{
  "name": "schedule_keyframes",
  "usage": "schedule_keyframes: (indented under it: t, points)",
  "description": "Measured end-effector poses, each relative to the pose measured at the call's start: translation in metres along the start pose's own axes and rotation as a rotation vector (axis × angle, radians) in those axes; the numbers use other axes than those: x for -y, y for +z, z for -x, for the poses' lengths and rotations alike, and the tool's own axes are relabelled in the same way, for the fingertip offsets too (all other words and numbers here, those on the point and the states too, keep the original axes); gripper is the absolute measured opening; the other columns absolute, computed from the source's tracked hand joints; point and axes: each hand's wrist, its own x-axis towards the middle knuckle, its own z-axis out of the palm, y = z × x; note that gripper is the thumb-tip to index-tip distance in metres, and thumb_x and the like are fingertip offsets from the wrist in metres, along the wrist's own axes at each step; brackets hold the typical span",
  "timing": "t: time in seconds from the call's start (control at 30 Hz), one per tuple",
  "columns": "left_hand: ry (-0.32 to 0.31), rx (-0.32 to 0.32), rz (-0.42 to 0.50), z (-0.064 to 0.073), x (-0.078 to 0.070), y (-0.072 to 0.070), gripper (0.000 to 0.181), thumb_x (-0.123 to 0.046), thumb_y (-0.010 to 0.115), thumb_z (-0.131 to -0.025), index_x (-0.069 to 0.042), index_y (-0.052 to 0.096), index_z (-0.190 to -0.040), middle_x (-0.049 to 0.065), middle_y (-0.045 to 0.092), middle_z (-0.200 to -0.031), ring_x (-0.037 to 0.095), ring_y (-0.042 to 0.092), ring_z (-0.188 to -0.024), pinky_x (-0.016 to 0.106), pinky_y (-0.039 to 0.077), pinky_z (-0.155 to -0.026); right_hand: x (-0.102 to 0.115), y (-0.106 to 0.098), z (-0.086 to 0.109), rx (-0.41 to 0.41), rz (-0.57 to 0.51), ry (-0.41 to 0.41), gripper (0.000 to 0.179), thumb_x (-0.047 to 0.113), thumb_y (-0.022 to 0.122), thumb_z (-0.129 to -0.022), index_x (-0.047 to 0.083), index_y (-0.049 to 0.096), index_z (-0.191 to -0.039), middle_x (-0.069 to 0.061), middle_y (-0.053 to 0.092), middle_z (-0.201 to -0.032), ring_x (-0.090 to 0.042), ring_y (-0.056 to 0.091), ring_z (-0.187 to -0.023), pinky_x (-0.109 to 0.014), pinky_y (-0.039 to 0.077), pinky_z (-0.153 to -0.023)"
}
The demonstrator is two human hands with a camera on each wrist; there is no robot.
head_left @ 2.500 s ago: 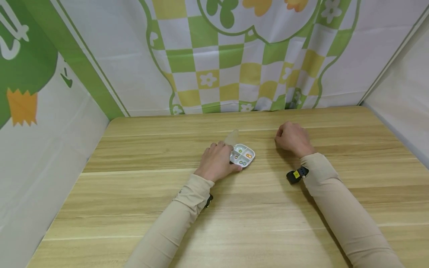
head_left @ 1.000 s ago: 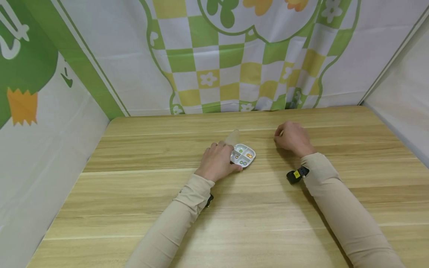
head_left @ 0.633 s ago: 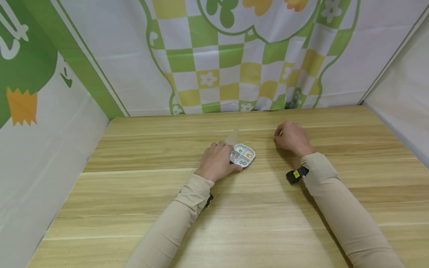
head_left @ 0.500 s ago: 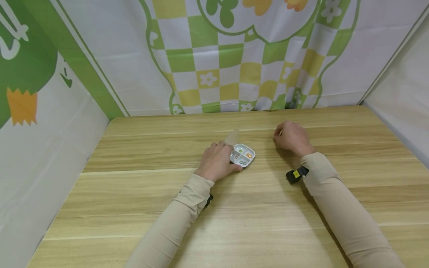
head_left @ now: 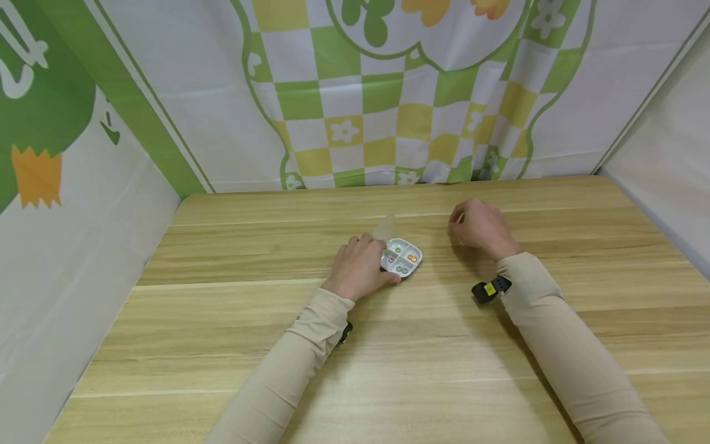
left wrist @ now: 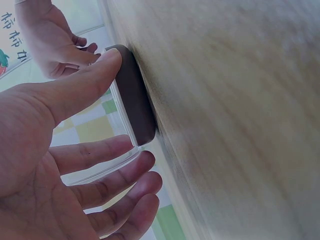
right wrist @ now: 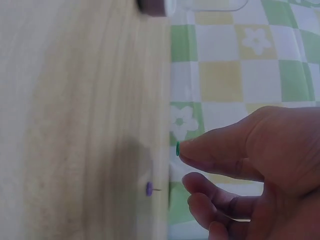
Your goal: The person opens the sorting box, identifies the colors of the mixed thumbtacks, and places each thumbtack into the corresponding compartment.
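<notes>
A small white four-compartment box (head_left: 400, 258) with a dark base lies on the table, its clear lid (head_left: 384, 227) raised on the far left side. Several small coloured pieces sit in its compartments. My left hand (head_left: 357, 265) grips the box from the left, thumb on the near side and index finger on the far side. To the right of the box, my right hand (head_left: 479, 228) pinches a tiny green thumbtack (right wrist: 177, 148) between thumb and index finger. A purple thumbtack (right wrist: 149, 189), pin pointing up, lies on the table below that hand.
The wooden table (head_left: 421, 357) stretches around both hands. At its far edge hangs a green, yellow and white checked cloth (head_left: 383, 92). More printed cloth stands at the left, and a pale wall is at the right.
My right hand has shifted slightly left and away from me, apparently lifting a little. My left hand and the box have stayed in place.
</notes>
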Motion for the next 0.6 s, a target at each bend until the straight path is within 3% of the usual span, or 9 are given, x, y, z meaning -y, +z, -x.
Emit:
schedule_keyframes:
  t: [0.27, 0.6]
  points:
    - [0.002, 0.001, 0.000, 0.000, 0.000, 0.000, 0.059, -0.042, 0.086, -0.080, -0.002, 0.069, -0.121, 0.013, 0.064, -0.112, 0.029, 0.057, -0.101, 0.045, 0.048, -0.089, 0.014, -0.005, 0.002, 0.018, -0.011, -0.042, 0.015, 0.014, 0.063, -0.093, 0.006, 0.076, -0.095, -0.012, 0.071, -0.091, -0.028, 0.063, -0.079, -0.044, 0.048, -0.072]
    - [0.005, -0.003, -0.009, -0.001, 0.001, 0.001, 0.058, -0.043, 0.085, -0.081, -0.003, 0.069, -0.120, 0.013, 0.064, -0.113, 0.029, 0.058, -0.101, 0.045, 0.048, -0.088, 0.024, -0.002, 0.003, 0.000, -0.024, -0.109, 0.013, 0.012, 0.065, -0.089, 0.007, 0.076, -0.092, -0.010, 0.070, -0.087, -0.028, 0.063, -0.079, -0.042, 0.048, -0.072]
